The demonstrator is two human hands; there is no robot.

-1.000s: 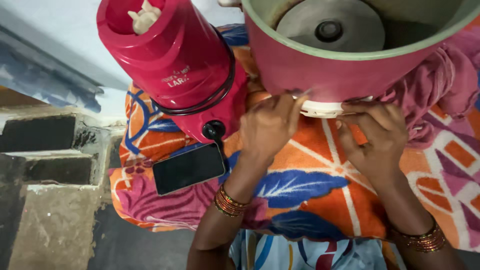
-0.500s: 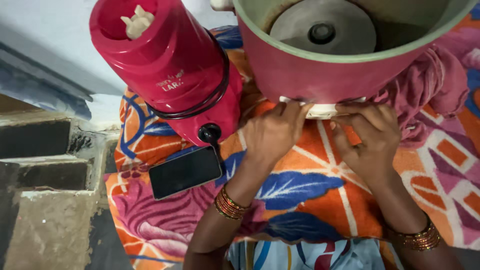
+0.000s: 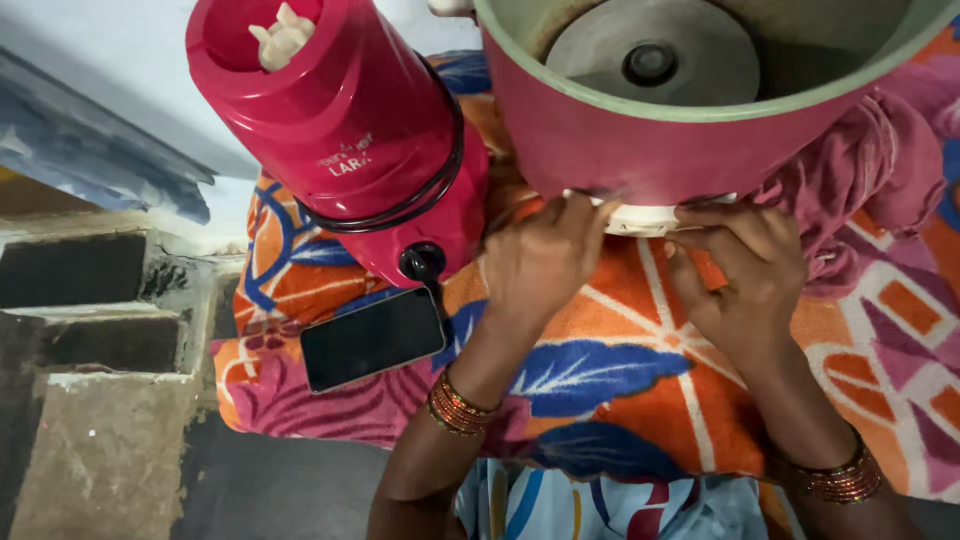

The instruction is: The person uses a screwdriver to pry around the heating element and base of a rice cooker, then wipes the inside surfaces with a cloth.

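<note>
Left hand point(image 3: 540, 265) and right hand point(image 3: 745, 270), fingers curled forward

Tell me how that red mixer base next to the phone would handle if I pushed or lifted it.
The red mixer base looks like hard moulded plastic, so likely stiff, and probably heavy for its size. It stands on a soft patterned blanket, so a push would likely drag or rock it rather than slide it. Its glossy, tapering sides may be slippery.

mixer base point(image 3: 350, 150) left of tub appliance point(image 3: 690, 130), phone point(image 3: 372, 338) before the base, all on patterned cloth point(image 3: 620, 370)
</note>
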